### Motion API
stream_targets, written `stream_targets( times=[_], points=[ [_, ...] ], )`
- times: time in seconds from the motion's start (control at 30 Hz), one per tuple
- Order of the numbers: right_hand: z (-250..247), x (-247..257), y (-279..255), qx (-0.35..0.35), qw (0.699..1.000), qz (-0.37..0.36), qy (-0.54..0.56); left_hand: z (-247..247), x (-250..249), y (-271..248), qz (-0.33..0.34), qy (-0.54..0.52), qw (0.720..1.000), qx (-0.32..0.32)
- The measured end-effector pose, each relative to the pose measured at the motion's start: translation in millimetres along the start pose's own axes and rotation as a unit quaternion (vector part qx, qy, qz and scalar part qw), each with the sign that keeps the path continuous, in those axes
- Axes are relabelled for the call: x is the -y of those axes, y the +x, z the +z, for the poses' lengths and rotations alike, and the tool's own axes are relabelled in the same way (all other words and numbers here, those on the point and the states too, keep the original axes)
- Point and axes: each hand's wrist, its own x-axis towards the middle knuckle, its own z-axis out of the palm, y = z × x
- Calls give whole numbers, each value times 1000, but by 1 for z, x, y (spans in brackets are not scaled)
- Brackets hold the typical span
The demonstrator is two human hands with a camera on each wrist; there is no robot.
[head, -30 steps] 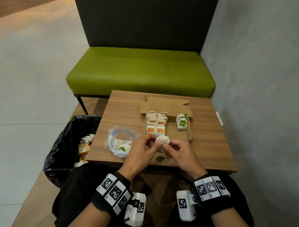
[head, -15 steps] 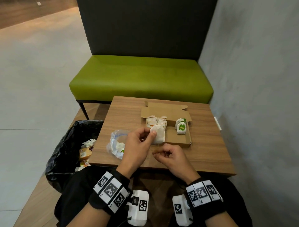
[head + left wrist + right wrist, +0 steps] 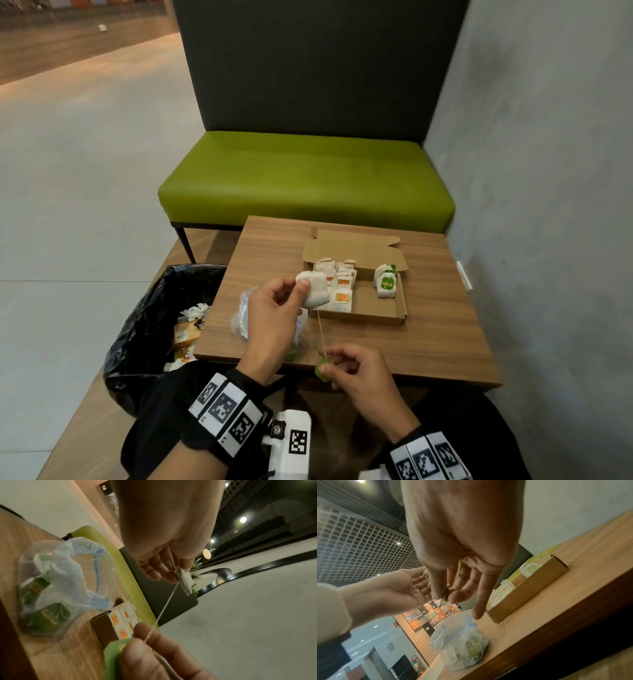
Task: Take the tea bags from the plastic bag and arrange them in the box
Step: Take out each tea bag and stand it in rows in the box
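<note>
My left hand point(image 3: 291, 294) pinches a white tea bag point(image 3: 313, 287) and holds it above the left end of the open cardboard box point(image 3: 373, 317). Its string point(image 3: 321, 334) runs taut down to the green tag point(image 3: 322, 371), which my right hand point(image 3: 337, 368) pinches near the table's front edge. In the left wrist view the tea bag point(image 3: 185, 580) shows edge-on with the green tag point(image 3: 113, 655) below. The box holds rows of orange-label tea bags point(image 3: 342, 291) and green-label tea bags point(image 3: 386, 282). A clear plastic bag point(image 3: 241, 315) with green-tagged tea bags lies left of the box, partly behind my left hand.
The small wooden table point(image 3: 445, 335) stands against a grey wall on the right. A black bin bag point(image 3: 147, 329) with rubbish sits at the table's left. A green bench point(image 3: 305, 178) is behind the table. The box's lid flap point(image 3: 356, 246) lies open at the back.
My hands have drawn apart: the left lifted the tea bag up toward the box, the right pulled the green tag back toward me, and the string is now stretched.
</note>
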Motion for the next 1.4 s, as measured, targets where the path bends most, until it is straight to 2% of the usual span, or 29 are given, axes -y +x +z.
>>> stream_targets(
  times=[0.23, 0.53, 0.63, 0.87, 1.0, 1.17, 1.23, 1.4],
  points=[
    [3, 5, -7, -63, 995, 9, 80, 1, 10, -7, -23, 4, 999, 29],
    [-1, 11, -14, -10, 999, -21, 24, 5, 24, -16, -12, 45, 999, 25],
    [-2, 12, -16, -11, 997, -18, 77, 2, 27, -14, -10, 57, 998, 22],
    [-16, 22, -12, 1, 992, -35, 120, -1, 37, -21, 7, 123, 989, 83],
    [-28, 29, -5, 49, 982, -55, 174, -3, 38, -28, 20, 126, 986, 105],
    [-32, 34, 9, -39, 992, -110, 38, -3, 37, -33, 15, 91, 988, 125],
    [-30, 35, 12, -66, 989, -130, 24, -2, 34, -35, 14, 71, 987, 142],
    [-25, 41, 20, -87, 991, -66, 83, -3, 35, -38, 42, 99, 983, 150]
  ],
)
